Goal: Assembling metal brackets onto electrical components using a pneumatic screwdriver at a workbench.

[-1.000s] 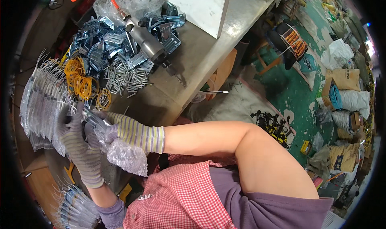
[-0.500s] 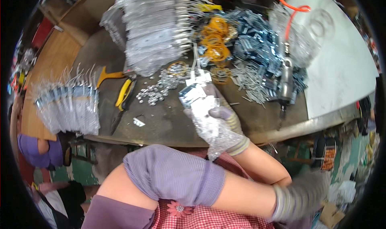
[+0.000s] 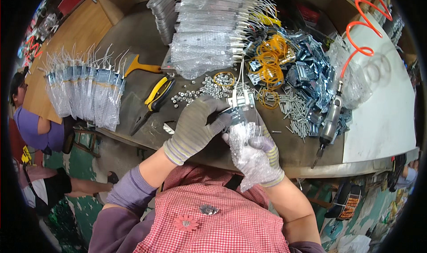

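Note:
My right hand (image 3: 269, 157), in a striped knit glove, is wrapped around a flat, bubble-wrapped piece (image 3: 247, 150). A shiny metal bracket (image 3: 238, 116) sits at its upper end, with two white leads (image 3: 241, 77) running up from it. My left hand (image 3: 191, 126), in a matching glove, closes its thumb and fingers on the bracket's left edge; the fingertips are partly hidden. Small metal nuts (image 3: 213, 87) lie just beyond my left hand. Short metal pins or screws (image 3: 296, 113) are scattered to the right of the bracket.
Yellow-handled pliers (image 3: 155, 95) and a yellow-handled tool (image 3: 141, 67) lie left. Wrapped bundles (image 3: 84, 93) stand far left; a wrapped stack (image 3: 207, 42) lies behind. Right are rubber bands (image 3: 271, 70), brackets (image 3: 311, 68) and an air driver (image 3: 331, 119) on a red coiled hose (image 3: 356, 50).
My left hand, blurred and crossed over to the lower right before, has come back to the bracket. My right hand still holds the wrapped piece. The view has shifted.

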Demonstrator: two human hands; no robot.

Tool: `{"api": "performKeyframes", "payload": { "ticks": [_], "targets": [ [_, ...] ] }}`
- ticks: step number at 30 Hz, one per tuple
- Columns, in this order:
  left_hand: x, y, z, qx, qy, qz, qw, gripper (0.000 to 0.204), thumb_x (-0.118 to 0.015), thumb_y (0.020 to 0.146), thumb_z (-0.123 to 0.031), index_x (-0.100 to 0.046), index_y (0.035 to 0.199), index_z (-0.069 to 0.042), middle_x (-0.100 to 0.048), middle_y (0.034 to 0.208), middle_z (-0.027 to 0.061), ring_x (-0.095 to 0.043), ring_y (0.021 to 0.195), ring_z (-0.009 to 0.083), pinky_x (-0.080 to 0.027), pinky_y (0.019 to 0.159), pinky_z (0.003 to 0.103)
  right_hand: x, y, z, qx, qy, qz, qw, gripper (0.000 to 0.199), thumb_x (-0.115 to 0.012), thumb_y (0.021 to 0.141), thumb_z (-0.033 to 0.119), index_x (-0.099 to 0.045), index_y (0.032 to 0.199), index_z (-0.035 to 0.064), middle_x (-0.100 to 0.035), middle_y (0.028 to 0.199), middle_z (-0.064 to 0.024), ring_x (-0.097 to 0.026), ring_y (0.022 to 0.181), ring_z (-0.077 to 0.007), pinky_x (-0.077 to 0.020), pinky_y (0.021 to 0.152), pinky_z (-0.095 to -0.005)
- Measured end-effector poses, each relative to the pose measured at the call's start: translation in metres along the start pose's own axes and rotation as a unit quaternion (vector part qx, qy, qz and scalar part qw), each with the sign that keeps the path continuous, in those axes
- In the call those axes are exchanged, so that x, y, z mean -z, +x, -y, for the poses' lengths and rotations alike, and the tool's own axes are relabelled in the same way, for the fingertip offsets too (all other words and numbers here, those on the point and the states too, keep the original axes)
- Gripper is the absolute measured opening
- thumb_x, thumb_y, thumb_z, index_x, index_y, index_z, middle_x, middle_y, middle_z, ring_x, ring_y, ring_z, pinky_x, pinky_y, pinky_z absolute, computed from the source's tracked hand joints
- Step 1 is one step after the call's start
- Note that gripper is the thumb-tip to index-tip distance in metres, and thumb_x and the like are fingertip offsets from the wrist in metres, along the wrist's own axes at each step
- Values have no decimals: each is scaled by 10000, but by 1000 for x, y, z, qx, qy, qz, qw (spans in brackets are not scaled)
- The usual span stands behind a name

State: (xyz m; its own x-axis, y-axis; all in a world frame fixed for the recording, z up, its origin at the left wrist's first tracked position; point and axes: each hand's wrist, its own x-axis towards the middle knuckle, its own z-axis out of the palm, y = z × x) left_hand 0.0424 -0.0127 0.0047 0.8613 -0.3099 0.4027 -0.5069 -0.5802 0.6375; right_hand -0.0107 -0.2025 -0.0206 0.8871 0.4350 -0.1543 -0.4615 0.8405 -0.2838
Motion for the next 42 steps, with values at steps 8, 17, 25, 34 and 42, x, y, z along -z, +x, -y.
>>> {"api": "performKeyframes", "payload": {
  "ticks": [8, 17, 25, 34, 42],
  "targets": [
    [32, 5, -5, -57, 22, -131, 989, 202, -772, 776, -104, -746, 975, -77, -652, 862, 69, -631, 683, 189, -487, 593, 287, -42, -11, -23, 29, -157, -47, 986, 924, -726, 730, 112, -257, 1524, 53, -505, 1372, -191, -546, 1240, -351, -487, 1020, -502],
    [33, 1, -2, -91, 103, -122, 983, 276, -800, 728, -148, -750, 997, -116, -644, 833, 65, -620, 733, 233, -494, 630, 335, -37, -12, -31, 25, -166, -13, 986, 919, -699, 775, 87, -202, 1548, 62, -445, 1440, -174, -510, 1290, -333, -452, 1057, -487],
    [13, -31, -22, -120, 94, 7, 988, 426, -720, 694, -72, -701, 1117, -116, -626, 969, 104, -644, 789, 273, -537, 680, 366, -22, -22, -45, 219, -696, -38, 683, 796, -522, 790, 22, -199, 1513, -61, -366, 1468, -278, -372, 1358, -429, -319, 1128, -451],
    [-2, -42, -2, -91, 51, -9, 994, 511, -689, 687, -21, -656, 1192, -95, -610, 963, 142, -621, 805, 345, -521, 692, 412, 0, -40, 85, 476, -788, -292, 258, 618, -744, 808, 237, -523, 1348, 35, -563, 1226, -180, -530, 1139, -364, -417, 987, -459],
    [-2, -37, -4, -69, 11, 7, 997, 471, -700, 694, -27, -652, 1158, -86, -607, 1049, 176, -631, 899, 349, -537, 744, 400, 43, -64, 149, 433, -661, -373, 487, 757, -636, 797, 63, -329, 1486, 7, -530, 1298, -197, -578, 1119, -294, -494, 966, -368]
  ]
}}
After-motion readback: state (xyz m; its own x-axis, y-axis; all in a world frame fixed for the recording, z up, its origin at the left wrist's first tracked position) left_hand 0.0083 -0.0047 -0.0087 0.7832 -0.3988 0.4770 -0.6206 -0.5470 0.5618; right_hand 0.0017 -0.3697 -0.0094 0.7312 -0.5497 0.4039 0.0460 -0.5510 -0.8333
